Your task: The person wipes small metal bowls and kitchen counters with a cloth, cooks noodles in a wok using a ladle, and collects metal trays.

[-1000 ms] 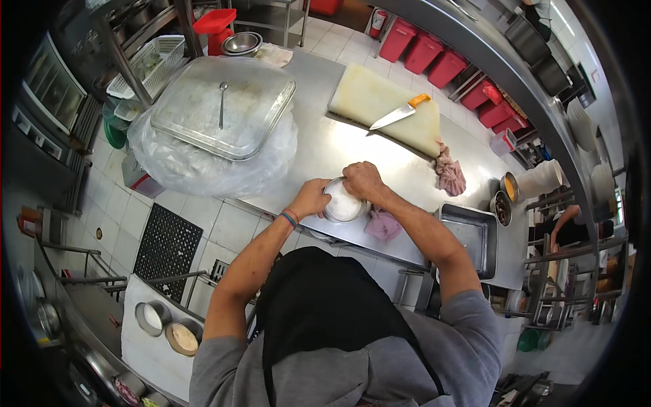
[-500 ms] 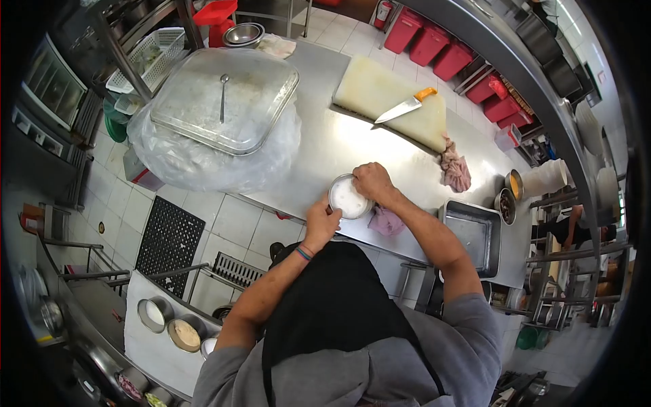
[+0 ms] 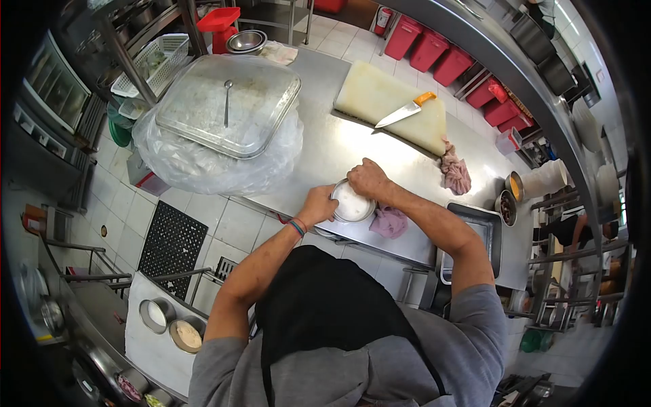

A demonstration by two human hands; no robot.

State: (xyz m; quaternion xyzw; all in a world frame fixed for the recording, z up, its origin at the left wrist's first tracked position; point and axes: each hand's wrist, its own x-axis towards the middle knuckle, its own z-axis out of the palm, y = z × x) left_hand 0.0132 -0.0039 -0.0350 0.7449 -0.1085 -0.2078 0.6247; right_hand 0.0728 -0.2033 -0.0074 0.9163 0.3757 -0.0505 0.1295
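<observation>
A round metal bowl point(image 3: 352, 203) with white contents is at the near edge of the steel table point(image 3: 319, 146). My left hand point(image 3: 319, 205) grips its left side, thumb over the rim. At the bowl's upper right, my right hand point(image 3: 367, 180) is closed, its fingers curled at the rim; whether it holds anything besides the rim is hidden. A purple cloth point(image 3: 389, 222) lies just right of the bowl. Farther back, a knife point(image 3: 407, 110) with an orange handle rests on a pale cutting board point(image 3: 366, 88).
Plastic wrap surrounds a lidded tray point(image 3: 196, 112) with a spoon point(image 3: 227, 105) on top. A pink cloth point(image 3: 456, 173), deep metal pan point(image 3: 494, 237) and small bowls point(image 3: 506, 207) stand right. Two containers point(image 3: 156, 315) are lower left. Another person's arm point(image 3: 578, 229) shows far right.
The bowl moved slightly right and up, then a little down again, with both hands staying at it. My left forearm swung inward and back out.
</observation>
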